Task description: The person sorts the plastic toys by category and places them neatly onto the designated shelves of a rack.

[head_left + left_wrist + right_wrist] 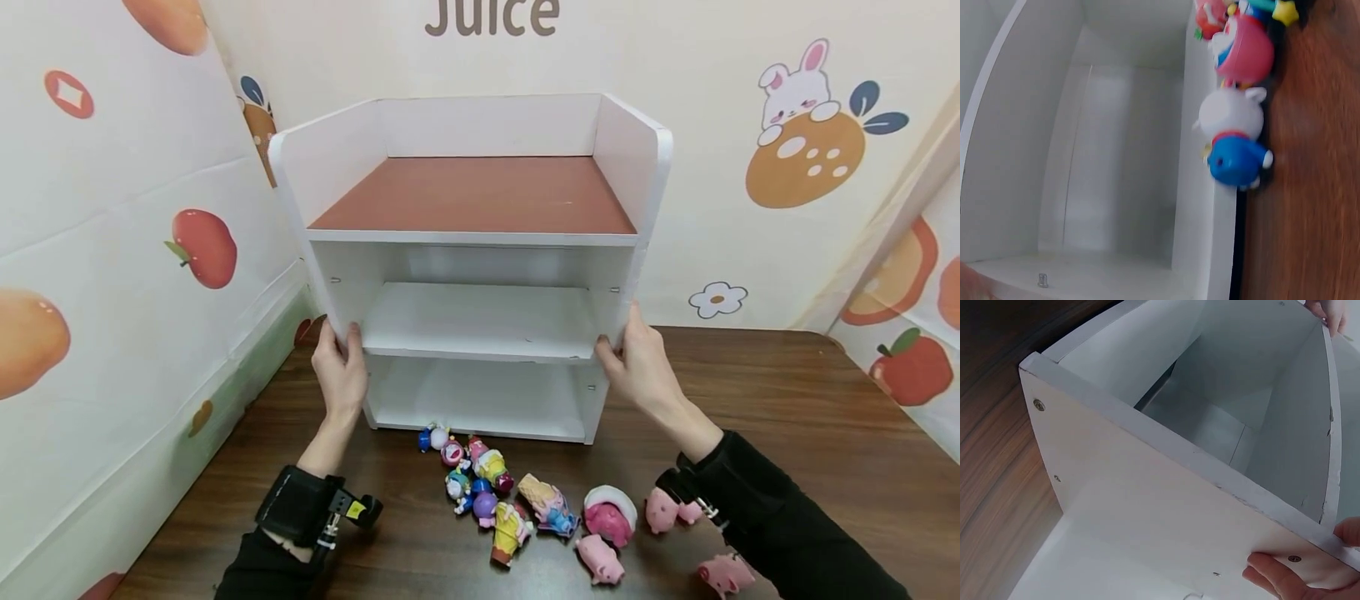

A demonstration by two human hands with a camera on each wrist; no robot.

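A small white shelf unit (pixel 472 238) with a brown top board (pixel 480 196) stands against the back wall. My left hand (pixel 341 371) grips its left side panel, thumb towards the front. On the opposite panel, my right hand (pixel 647 367) has its thumb at the front edge and its fingers (pixel 1275 575) against the outer face. Both inner compartments hold nothing that shows. In the left wrist view, a blue and white figurine (pixel 1235 159) is beside the unit's bottom front edge; little of the left hand appears there.
Several colourful figurines (pixel 483 504) lie on the brown wooden table (pixel 420 533) before the unit. Pink pig figures (pixel 600 558) are scattered at the right, some near the right sleeve (pixel 795 517). A printed wall (pixel 150 333) runs close along the left.
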